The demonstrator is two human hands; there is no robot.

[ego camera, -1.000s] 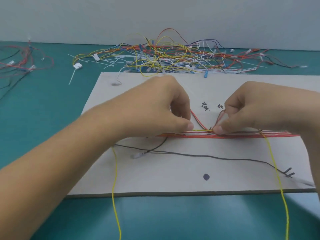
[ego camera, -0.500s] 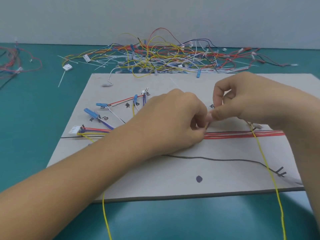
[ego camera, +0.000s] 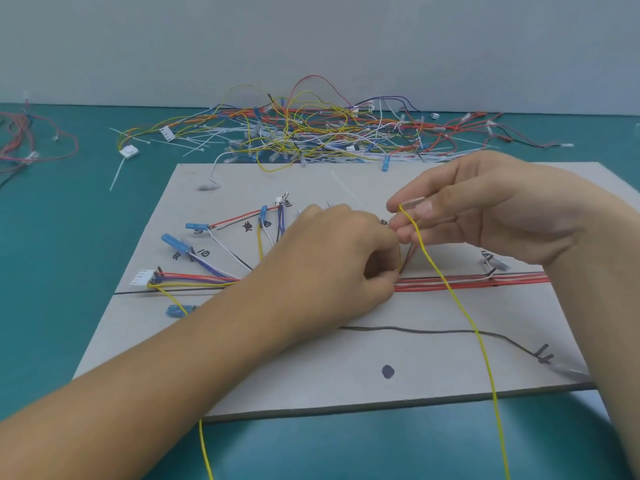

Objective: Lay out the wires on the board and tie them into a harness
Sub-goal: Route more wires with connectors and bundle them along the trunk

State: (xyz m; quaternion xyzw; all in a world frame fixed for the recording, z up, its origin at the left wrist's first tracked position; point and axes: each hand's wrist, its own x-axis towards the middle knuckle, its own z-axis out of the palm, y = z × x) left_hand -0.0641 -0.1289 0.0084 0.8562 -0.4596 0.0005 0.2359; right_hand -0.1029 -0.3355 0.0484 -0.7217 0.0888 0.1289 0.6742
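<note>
Down on the grey cardboard board (ego camera: 311, 382), the left hand (ego camera: 329, 265) pinches the red wire bundle (ego camera: 485, 285) — the right hand (ego camera: 491, 216) pinches a thin yellow wire (ego camera: 486, 368).

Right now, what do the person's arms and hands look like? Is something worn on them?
Both are bare. The left hand and right hand have no gloves, and no ring shows on the fingers in view. The left forearm and right forearm show no sleeve, watch or band within the frame. The visible nails look short.
</note>
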